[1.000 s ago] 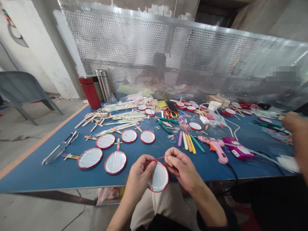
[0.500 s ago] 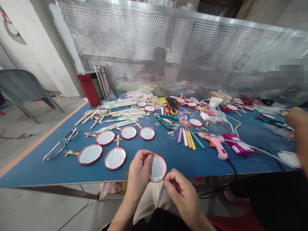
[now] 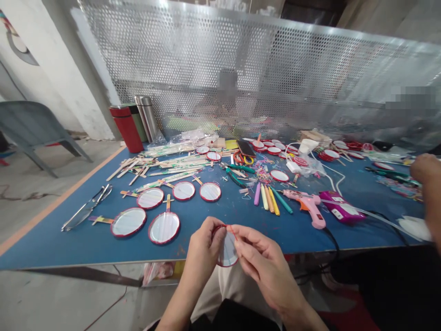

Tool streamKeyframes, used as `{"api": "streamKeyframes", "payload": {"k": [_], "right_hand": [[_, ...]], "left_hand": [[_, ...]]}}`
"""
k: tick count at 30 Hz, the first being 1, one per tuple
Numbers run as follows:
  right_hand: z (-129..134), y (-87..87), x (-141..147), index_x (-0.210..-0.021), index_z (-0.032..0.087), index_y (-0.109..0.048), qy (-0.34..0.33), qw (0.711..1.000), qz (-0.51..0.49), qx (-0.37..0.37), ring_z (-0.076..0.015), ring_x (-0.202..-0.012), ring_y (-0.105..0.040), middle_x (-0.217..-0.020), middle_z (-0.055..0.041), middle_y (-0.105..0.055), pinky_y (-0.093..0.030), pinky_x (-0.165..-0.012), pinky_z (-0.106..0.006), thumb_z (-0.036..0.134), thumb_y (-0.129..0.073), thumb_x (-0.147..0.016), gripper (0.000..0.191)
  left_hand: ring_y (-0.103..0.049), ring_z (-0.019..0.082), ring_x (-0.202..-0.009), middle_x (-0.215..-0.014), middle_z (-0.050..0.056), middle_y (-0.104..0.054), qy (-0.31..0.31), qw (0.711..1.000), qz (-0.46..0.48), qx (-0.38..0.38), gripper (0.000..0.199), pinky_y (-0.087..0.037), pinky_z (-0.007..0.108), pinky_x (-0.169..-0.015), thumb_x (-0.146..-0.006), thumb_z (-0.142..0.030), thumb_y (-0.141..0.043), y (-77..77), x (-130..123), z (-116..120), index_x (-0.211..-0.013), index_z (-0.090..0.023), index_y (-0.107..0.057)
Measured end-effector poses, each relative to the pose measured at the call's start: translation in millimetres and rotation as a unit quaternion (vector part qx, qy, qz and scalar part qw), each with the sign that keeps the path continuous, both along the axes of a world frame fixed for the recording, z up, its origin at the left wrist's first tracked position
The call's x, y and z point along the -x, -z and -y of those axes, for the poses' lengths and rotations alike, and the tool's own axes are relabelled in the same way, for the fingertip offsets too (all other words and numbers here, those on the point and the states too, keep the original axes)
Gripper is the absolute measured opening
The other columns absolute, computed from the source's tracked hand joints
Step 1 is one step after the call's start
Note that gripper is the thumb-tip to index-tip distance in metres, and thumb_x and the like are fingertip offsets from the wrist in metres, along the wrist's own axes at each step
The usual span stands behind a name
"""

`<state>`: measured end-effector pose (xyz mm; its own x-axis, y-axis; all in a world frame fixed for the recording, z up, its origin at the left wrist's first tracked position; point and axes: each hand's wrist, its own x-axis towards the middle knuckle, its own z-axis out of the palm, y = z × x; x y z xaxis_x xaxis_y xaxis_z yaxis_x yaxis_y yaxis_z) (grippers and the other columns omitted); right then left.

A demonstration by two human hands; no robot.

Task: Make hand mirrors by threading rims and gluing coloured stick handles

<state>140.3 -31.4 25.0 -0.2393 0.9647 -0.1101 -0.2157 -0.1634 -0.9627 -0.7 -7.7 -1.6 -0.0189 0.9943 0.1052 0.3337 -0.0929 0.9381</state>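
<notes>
In front of the table edge, a round white disc with a red rim (image 3: 228, 253) is pinched at its upper left by my left hand (image 3: 203, 243), fingers closed. My right hand (image 3: 262, 257) is at the disc's upper right, thumb and forefinger pressed together on a thin red thread (image 3: 234, 233) running from the top of the rim. Its fingers hide the disc's right side. Beyond my left hand lie several similar red-rimmed discs with craft-stick handles, the nearest disc (image 3: 164, 227) flat on the blue table (image 3: 203, 216).
A pink glue gun (image 3: 305, 204), a purple power strip (image 3: 339, 208) and crayons (image 3: 270, 200) lie to the right. Behind are green-handled pliers (image 3: 237, 172) and craft sticks (image 3: 172, 163). Glasses (image 3: 86, 209) and a red flask (image 3: 127, 128) are left. Another person's arm (image 3: 430, 184) reaches in.
My right hand has moved up and left from the disc's lower right to its top, bringing the red thread along. The disc has dropped slightly and is more covered by my fingers.
</notes>
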Motion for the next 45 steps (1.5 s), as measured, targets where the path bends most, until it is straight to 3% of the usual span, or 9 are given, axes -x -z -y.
{"api": "streamKeyframes", "payload": {"k": [6,16,21,24,28,32,37,45], "right_hand": [[1,9.6,-4,-0.110,0.022,-0.068,0.010,1.000,-0.011,0.023,-0.0033,-0.049,-0.024,-0.066,0.0040,-0.040,-0.018,-0.044,-0.017,0.037,-0.064,-0.085,0.029],[19,26.8,-13,-0.094,0.018,-0.070,0.041,0.992,0.117,-0.027,-0.0040,-0.041,-0.025,-0.061,0.0034,-0.046,-0.017,-0.036,-0.018,0.044,-0.062,-0.084,0.029],[20,33.6,-12,-0.080,0.016,-0.064,0.069,0.990,0.122,0.001,-0.0054,-0.040,-0.040,-0.052,0.0046,-0.049,-0.029,-0.041,-0.017,0.048,-0.066,-0.079,0.032],[20,38.3,-9,-0.077,0.015,-0.062,0.071,0.989,0.128,0.018,-0.0062,-0.038,-0.043,-0.048,0.0019,-0.056,-0.029,-0.040,-0.017,0.049,-0.066,-0.079,0.034],[20,39.1,-4,-0.079,0.014,-0.063,0.089,0.989,0.109,0.040,-0.0055,-0.034,-0.040,-0.046,-0.0022,-0.062,-0.023,-0.036,-0.016,0.051,-0.068,-0.077,0.038],[20,37.1,0,-0.077,0.014,-0.063,0.116,0.990,0.062,0.052,-0.0064,-0.036,-0.047,-0.060,-0.0055,-0.067,-0.018,-0.034,-0.015,0.051,-0.073,-0.072,0.038],[21,40.0,1,-0.080,0.014,-0.061,0.110,0.989,0.028,0.090,-0.0020,-0.029,-0.030,-0.041,0.0013,-0.057,-0.014,-0.033,-0.014,0.049,-0.072,-0.073,0.037],[21,42.2,3,-0.076,0.012,-0.061,0.112,0.988,0.028,0.100,-0.0024,-0.030,-0.033,-0.042,-0.0003,-0.059,-0.015,-0.033,-0.014,0.050,-0.073,-0.071,0.040]], "left_hand": [[-0.055,0.014,-0.062,-0.070,-0.002,-0.062,-0.032,0.999,0.038,0.020,0.014,-0.041,0.023,-0.057,-0.086,-0.031,-0.048,1.4,0,-1,-0.083,-0.021,-0.058],[-0.056,0.015,-0.060,-0.069,-0.001,-0.062,-0.083,0.994,0.072,0.017,0.016,-0.041,0.024,-0.055,-0.086,-0.032,-0.050,2.4,0,-1,-0.086,-0.020,-0.059],[-0.054,0.014,-0.059,-0.068,-0.002,-0.062,-0.094,0.993,0.070,0.019,0.016,-0.040,0.024,-0.055,-0.086,-0.033,-0.050,3.3,-1,1,-0.086,-0.020,-0.059],[-0.056,0.015,-0.062,-0.070,-0.001,-0.063,-0.099,0.992,0.071,0.016,0.016,-0.041,0.024,-0.056,-0.086,-0.034,-0.050,2.1,-2,1,-0.086,-0.020,-0.060],[-0.056,0.015,-0.063,-0.072,-0.001,-0.063,-0.096,0.993,0.073,0.008,0.017,-0.042,0.024,-0.058,-0.087,-0.034,-0.049,1.8,-3,1,-0.087,-0.020,-0.059],[-0.057,0.016,-0.065,-0.072,-0.001,-0.063,-0.095,0.993,0.071,0.008,0.018,-0.043,0.025,-0.060,-0.088,-0.035,-0.049,3.2,-4,2,-0.088,-0.020,-0.059],[-0.057,0.016,-0.065,-0.074,-0.001,-0.063,-0.104,0.992,0.068,0.009,0.018,-0.043,0.025,-0.061,-0.089,-0.036,-0.048,3.7,-3,2,-0.089,-0.021,-0.059],[-0.057,0.015,-0.064,-0.072,-0.001,-0.063,-0.111,0.992,0.063,-0.002,0.018,-0.042,0.025,-0.059,-0.088,-0.035,-0.049,3.3,-4,2,-0.087,-0.020,-0.059]]}}
